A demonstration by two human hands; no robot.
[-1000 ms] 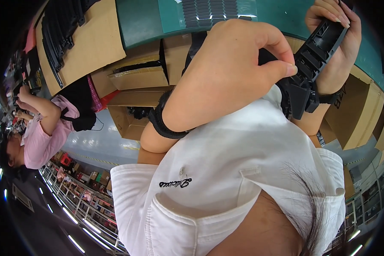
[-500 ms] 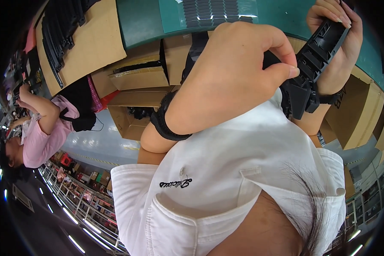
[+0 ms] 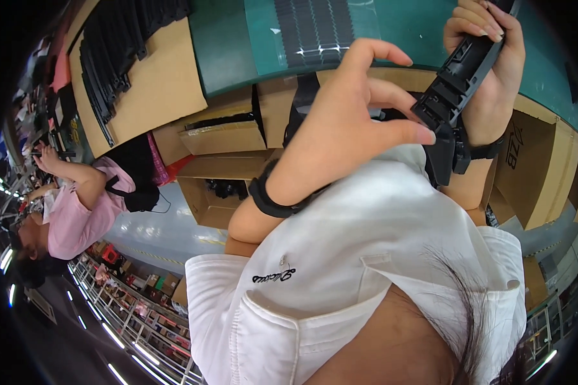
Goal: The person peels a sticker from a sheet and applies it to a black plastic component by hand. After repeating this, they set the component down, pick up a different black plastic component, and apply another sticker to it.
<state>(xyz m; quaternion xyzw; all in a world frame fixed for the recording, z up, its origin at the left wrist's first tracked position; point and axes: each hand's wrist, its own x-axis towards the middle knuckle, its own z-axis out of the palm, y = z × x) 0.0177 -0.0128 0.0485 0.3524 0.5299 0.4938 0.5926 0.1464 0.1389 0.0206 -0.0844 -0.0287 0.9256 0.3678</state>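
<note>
My right hand (image 3: 499, 77) grips the upper end of a long black plastic part (image 3: 459, 78), fingers and thumb wrapped round it. The part is a ribbed channel, tilted, with a chunkier black end hanging down toward my white shirt. My left hand (image 3: 359, 119) is beside its lower end. The left index finger is stretched out, and the thumb and another fingertip are spread apart close to the part. Whether those fingertips touch it I cannot tell. Nothing shows held in the left hand. Both wrists wear black bands.
On the green table (image 3: 221, 54) lies a clear sheet with rows of dark strips (image 3: 318, 32). Several long black strips (image 3: 112, 58) rest on cardboard (image 3: 164, 83) at the left. Open cardboard boxes (image 3: 221, 208) stand below the table edge. A co-worker in pink (image 3: 87, 212) is at far left.
My left hand has opened from a pinch at the part's edge, its index finger now raised. The right hand and the part have shifted slightly left in view.
</note>
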